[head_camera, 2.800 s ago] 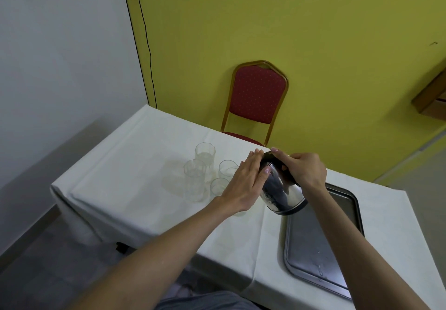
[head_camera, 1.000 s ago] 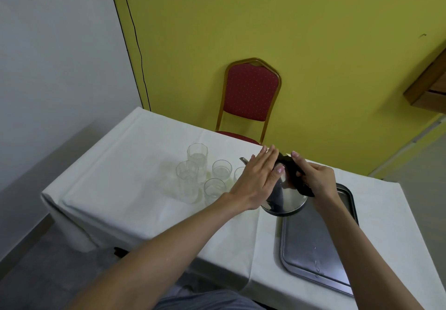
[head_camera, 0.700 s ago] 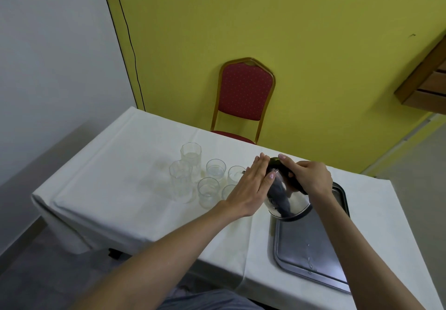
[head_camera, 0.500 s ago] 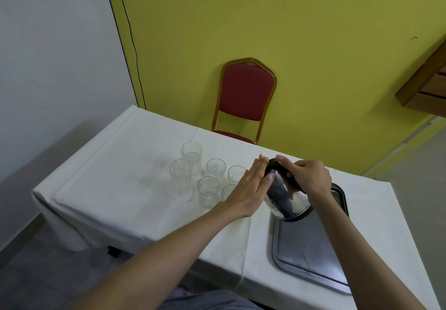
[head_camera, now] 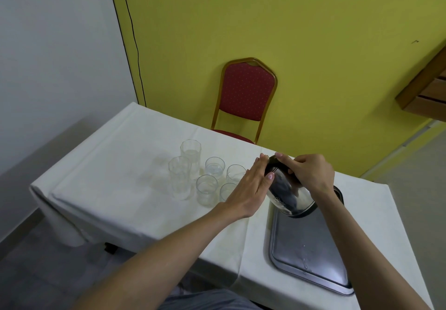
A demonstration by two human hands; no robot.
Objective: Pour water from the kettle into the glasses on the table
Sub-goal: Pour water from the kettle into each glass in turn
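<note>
A shiny steel kettle (head_camera: 289,196) with a black top hangs tilted to the left above the tray's far end. My right hand (head_camera: 311,172) is shut on its black handle. My left hand (head_camera: 251,189) lies flat against the kettle's left side near the lid, fingers straight, gripping nothing. Just left of it stand several clear glasses: two tall ones (head_camera: 190,155) (head_camera: 179,177) and short ones (head_camera: 214,168) (head_camera: 206,189). My left hand partly hides two more short glasses (head_camera: 235,173) (head_camera: 225,190). The kettle's spout is hidden behind my left hand.
A white cloth covers the table (head_camera: 115,169). A grey metal tray (head_camera: 309,256) with a few water drops lies at the right near the front edge. A red chair (head_camera: 246,92) stands behind the table against the yellow wall.
Over the last second the kettle has tipped further left toward the glasses, and its spout has gone out of sight behind my left hand. Both hands stay on it.
</note>
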